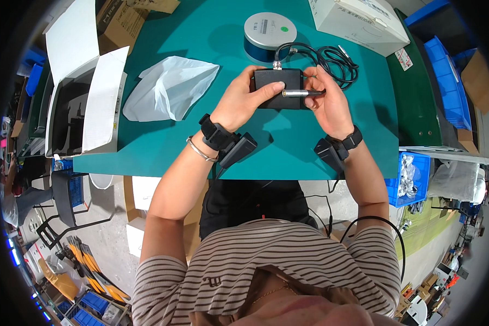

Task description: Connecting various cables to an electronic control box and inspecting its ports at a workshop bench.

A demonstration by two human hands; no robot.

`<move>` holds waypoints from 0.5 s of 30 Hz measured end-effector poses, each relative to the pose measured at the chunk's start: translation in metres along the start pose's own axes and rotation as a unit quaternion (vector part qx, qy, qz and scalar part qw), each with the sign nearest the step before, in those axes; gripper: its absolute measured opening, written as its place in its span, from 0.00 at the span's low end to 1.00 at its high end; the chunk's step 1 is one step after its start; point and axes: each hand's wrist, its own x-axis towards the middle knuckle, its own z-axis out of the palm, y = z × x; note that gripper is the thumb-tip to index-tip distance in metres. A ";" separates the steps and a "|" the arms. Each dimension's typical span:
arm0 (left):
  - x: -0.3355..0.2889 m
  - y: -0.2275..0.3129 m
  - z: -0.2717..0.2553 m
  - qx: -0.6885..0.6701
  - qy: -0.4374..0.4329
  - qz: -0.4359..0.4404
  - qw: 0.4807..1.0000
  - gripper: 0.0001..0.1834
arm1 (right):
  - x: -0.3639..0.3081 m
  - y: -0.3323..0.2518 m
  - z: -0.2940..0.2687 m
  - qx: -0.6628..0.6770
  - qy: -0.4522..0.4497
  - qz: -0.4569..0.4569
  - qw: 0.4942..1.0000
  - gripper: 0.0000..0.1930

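Over the green table (309, 157), my left hand (242, 100) grips a flat black box (286, 77) by its left side, with the thumb across its top face. A black cable leaves a metal connector (277, 64) on the box's far edge and runs right into a loose coil (353, 68). My right hand (331, 106) is at the box's right side. Its fingers are closed on the cable end with a silver cylindrical plug (293, 93), which lies level over the box. Just beyond stands a round drum-shaped unit (269, 28) with a silver top and dark blue side.
A white plastic bag (171, 89) lies left of my hands. Further left an open white box (104, 103) stands with its flaps up, near a brown cardboard box (126, 27). A closed white box (358, 22) sits far right. Below the table's right edge is a blue bin (413, 182).
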 end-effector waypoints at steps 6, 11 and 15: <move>0.001 -0.001 -0.001 -0.091 0.008 -0.006 0.996 0.31 | 0.000 0.002 0.003 -0.055 -0.010 -0.033 0.998 0.21; 0.005 -0.008 -0.005 -0.044 0.012 0.006 0.999 0.33 | -0.002 0.004 0.001 -0.085 -0.027 0.027 0.996 0.23; 0.007 -0.014 -0.006 -0.021 0.035 -0.010 0.999 0.32 | -0.007 0.003 0.001 -0.063 -0.049 0.059 0.995 0.24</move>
